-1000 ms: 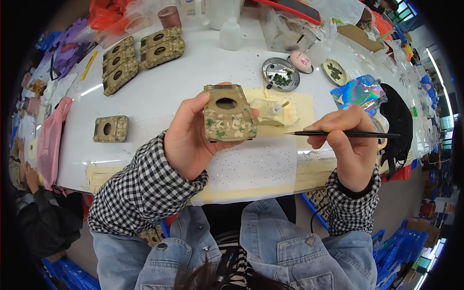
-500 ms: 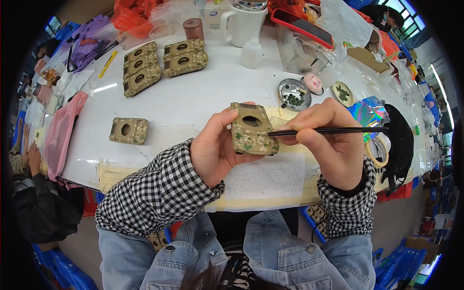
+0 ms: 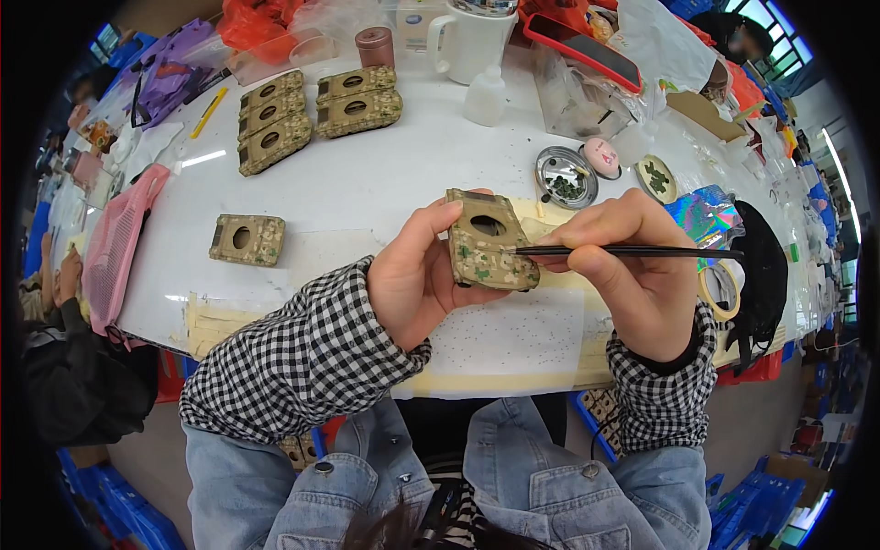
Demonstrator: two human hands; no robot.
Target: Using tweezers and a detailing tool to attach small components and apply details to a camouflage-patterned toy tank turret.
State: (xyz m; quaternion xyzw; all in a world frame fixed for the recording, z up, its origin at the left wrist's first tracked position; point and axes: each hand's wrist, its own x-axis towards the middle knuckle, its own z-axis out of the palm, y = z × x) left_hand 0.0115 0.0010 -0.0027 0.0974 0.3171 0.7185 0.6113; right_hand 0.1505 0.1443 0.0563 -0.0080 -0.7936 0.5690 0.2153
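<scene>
My left hand (image 3: 417, 266) is closed around the edge of a camouflage-patterned model tank hull (image 3: 490, 266), tilted above the table. The hull has a round hole in its top and tan, brown and green patches. Held pen-like in my right hand (image 3: 632, 275) is a slim black pointed tool (image 3: 655, 250). Its tip meets the hull's top just below the hole. Whether it is a brush or tweezers I cannot tell. Left of my hands lies another camouflage hull (image 3: 247, 240). Farther back, several similar hulls (image 3: 275, 140) sit in two groups.
Dark green bits lie in a round metal dish (image 3: 541, 174), beside a pink egg-shaped item (image 3: 601, 158) and a pale dish (image 3: 658, 196). A white squeeze bottle (image 3: 486, 96), mug (image 3: 478, 50) and red-cased phone (image 3: 587, 53) stand behind. A tape roll (image 3: 719, 291) lies right; speckled paper (image 3: 504, 344) lies beneath my hands.
The whole view has shifted slightly. Both hands keep their grip, and the tool's tip stays at the hull's top, with only a small change in position.
</scene>
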